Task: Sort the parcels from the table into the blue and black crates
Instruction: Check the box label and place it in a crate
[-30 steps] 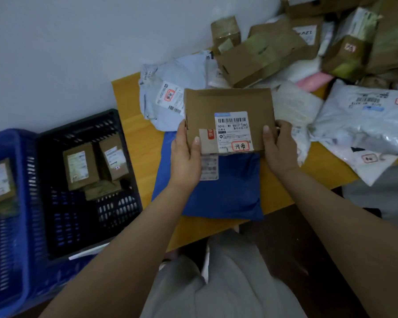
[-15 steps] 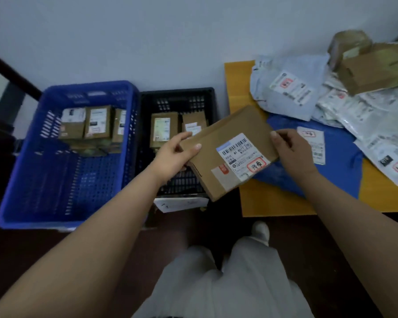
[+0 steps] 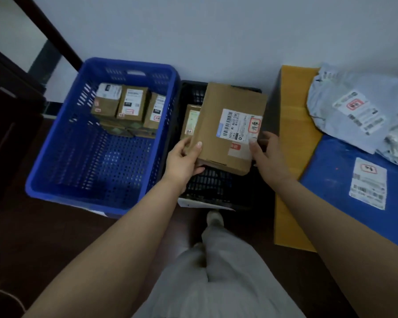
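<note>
Cardboard parcel held above the black crate

The blue crate (image 3: 55,180) holds small labelled boxes (image 3: 133,106); the black crate (image 3: 184,88) is beside it. Over it, the cardboard parcel (image 3: 214,106), its label reading "5G1E", is gripped by the left hand (image 3: 182,159) and right hand (image 3: 269,154) at 2 opposite edges.

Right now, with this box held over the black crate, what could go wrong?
The cardboard box is tilted and held only at its near corners by the left hand and right hand, so it might slip. Dropped, it could land on the small box already in the black crate.
</note>
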### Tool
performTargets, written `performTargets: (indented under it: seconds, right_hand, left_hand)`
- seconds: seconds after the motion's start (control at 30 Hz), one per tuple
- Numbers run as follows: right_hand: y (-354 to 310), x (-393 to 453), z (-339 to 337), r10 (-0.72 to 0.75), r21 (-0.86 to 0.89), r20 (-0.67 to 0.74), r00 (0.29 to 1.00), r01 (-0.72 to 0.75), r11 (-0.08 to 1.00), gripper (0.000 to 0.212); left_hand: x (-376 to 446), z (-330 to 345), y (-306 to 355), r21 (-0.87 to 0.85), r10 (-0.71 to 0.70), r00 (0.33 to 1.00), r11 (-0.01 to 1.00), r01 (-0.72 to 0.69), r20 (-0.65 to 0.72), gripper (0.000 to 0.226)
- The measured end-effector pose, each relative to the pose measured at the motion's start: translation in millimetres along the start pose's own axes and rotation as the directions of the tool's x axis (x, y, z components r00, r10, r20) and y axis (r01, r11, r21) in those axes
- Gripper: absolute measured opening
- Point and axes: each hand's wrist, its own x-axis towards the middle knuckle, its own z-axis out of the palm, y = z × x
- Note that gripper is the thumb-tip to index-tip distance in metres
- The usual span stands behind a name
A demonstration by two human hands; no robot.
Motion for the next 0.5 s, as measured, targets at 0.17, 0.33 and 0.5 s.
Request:
performTargets:
  seconds: [0.17, 0.33, 0.5]
  right_hand:
    - [-23.0, 45.2, 41.2, -0.025, 0.022, 0.066, 0.997, 0.024, 0.999, 0.066]
    - [-32.3, 73.0, 71.0, -0.04, -0.024, 0.148, 0.988, 0.044, 0.999, 0.062]
    - [-44.5, 89.2, 108.0, -0.051, -0.046, 0.185, 0.981, 0.06, 0.997, 0.061]
  left_hand:
    - [33.0, -9.1, 16.2, 0.077, -0.072, 0.997, 0.994, 0.074, -0.032, 0.045]
    - [53.1, -36.0, 9.8, 0.221, -0.048, 0.992, 0.973, 0.074, -0.121, 0.044]
    - [73.0, -69.0, 8.1, 0.204, -0.042, 0.983, 0.976, 0.079, -0.178, 0.04]
